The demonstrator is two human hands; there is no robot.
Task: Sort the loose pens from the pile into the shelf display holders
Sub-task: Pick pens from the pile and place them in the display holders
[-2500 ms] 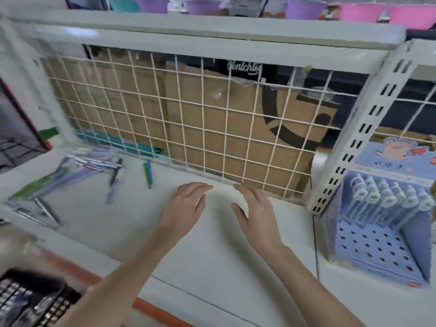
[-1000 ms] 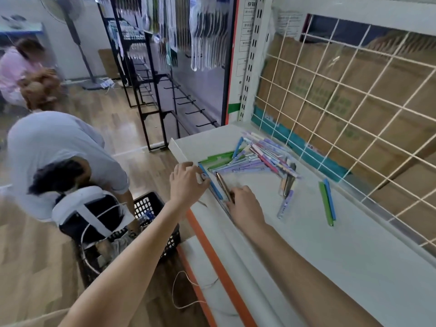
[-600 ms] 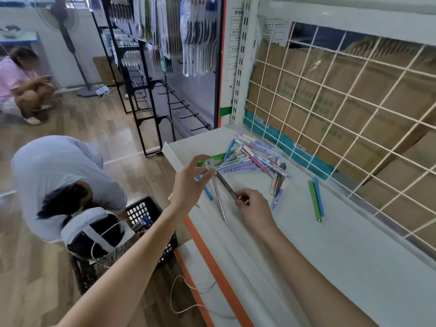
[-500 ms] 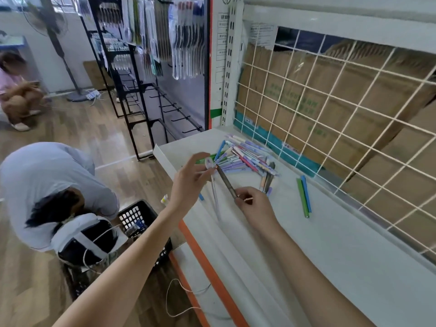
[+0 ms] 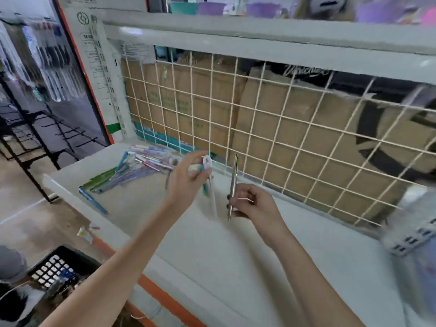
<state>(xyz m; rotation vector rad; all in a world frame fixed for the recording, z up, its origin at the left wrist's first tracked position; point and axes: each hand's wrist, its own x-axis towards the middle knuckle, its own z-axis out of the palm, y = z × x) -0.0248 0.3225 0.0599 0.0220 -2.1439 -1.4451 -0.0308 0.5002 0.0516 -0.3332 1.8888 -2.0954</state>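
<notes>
left hand [image 5: 186, 182] pinches a white pen [image 5: 210, 182] by its top, tip hanging down. right hand [image 5: 253, 205] grips a metal pen [image 5: 233, 185] upright. both are above the shelf [image 5: 236, 251], the pile [image 5: 136, 168] lying left.

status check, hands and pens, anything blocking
Left hand pinching a white pen. Right hand gripping a metal pen, upright. Pen pile on shelf. Nothing blocking.
</notes>
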